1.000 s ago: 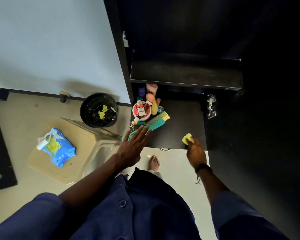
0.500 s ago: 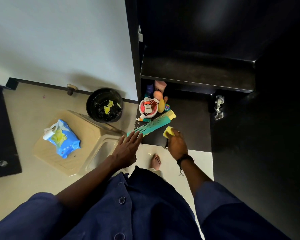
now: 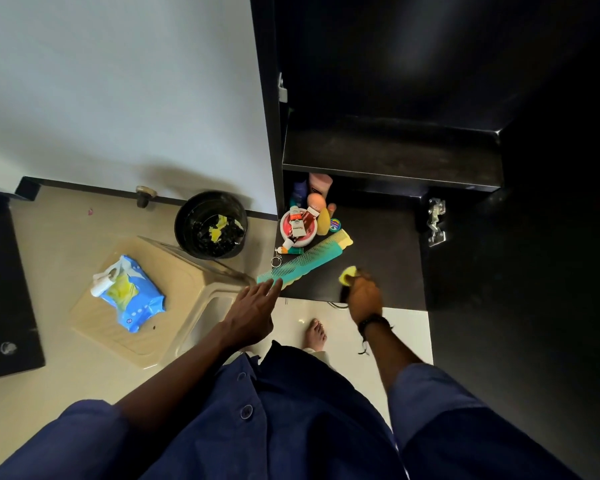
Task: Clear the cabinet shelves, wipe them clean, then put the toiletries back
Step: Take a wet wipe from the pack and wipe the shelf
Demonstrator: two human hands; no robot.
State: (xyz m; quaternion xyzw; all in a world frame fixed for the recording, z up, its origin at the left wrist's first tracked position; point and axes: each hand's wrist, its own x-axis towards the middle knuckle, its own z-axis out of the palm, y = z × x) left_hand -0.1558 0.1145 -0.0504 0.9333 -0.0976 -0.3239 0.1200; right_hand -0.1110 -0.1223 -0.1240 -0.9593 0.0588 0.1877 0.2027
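Note:
The black cabinet's lower shelf holds toiletries bunched at its left: a red round tub, bottles behind it and a long teal comb lying diagonally. My right hand presses a crumpled yellow wipe on the shelf near its front edge, right of the comb. My left hand is open with fingers stretched, its fingertips at the comb's near end. The upper shelf is bare.
A black bin with used yellow wipes stands on the floor left of the cabinet. A blue wipe pack lies on a beige plastic stool. A metal hinge sits on the cabinet's right wall. My bare foot is below the shelf.
My right hand slid the yellow wipe leftward along the shelf's front, then slightly back right. My left hand stayed open near the comb's end. The view shifted a little.

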